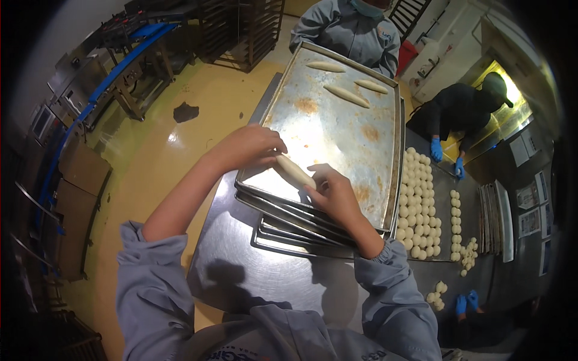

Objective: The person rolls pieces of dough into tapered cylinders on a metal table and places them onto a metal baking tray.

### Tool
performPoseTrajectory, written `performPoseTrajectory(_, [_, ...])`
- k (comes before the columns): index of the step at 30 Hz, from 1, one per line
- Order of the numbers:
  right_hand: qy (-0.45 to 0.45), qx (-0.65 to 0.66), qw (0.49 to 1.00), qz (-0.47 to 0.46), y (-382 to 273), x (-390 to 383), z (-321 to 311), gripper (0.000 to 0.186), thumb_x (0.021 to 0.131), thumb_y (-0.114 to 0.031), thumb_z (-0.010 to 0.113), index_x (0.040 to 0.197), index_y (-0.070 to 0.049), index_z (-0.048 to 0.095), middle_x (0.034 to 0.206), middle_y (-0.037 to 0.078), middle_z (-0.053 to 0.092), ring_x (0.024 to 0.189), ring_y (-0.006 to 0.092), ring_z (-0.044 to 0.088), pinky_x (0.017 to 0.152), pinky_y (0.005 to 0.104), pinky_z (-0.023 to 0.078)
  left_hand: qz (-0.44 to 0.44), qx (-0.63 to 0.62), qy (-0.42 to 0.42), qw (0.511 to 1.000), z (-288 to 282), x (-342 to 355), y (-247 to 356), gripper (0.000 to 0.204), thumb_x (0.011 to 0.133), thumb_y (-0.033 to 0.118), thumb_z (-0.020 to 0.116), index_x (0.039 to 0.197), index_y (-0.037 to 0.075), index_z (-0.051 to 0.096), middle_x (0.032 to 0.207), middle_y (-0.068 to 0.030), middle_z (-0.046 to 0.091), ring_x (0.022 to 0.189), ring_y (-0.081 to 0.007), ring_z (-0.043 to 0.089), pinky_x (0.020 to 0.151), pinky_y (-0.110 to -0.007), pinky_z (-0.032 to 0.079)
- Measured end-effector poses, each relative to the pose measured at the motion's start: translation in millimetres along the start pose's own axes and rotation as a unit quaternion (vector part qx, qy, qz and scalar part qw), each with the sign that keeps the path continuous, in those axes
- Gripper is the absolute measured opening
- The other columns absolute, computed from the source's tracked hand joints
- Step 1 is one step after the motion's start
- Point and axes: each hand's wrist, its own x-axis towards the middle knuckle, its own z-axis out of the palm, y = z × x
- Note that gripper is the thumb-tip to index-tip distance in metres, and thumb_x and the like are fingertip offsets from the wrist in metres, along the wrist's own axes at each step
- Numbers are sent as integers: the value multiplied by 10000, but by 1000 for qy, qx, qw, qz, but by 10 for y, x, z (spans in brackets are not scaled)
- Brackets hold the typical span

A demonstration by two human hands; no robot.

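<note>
A long, pale dough strip (293, 171) is lying between both hands over the near end of the top tray (313, 131); whether it is bearing on the metal cannot be told. The left hand (250, 147) is holding the farther end, its fingers curled nearly closed; the right hand (338, 195) is gripping the nearer end, its fingers parted from the thumb only by the dough's thickness. The strip is looking light, soft and easily dented or stretched, probably tacky rather than slippery. Both ends are warranting gentle, simultaneous support, without pinching.
</note>
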Motion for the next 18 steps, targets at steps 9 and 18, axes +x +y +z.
performPoseTrajectory(9, [0,-47,999,-7,26,-53,66,265,849,-105,830,1068,-24,704,850,101,727,742,184,692,704,311,552,26,52,-41,997,75,-45,-196,113,870,188,723,973,162,761,970,-10,736,974,-219,688,943,-376,483])
performPoseTrajectory(18, [-11,-84,996,-11,84,-121,14,192,871,-76,819,1006,-16,696,844,89,727,748,153,723,706,295,578,69,85,14,994,15,-80,-235,87,877,201,700,911,142,754,895,-22,738,936,-215,694,1022,-391,443])
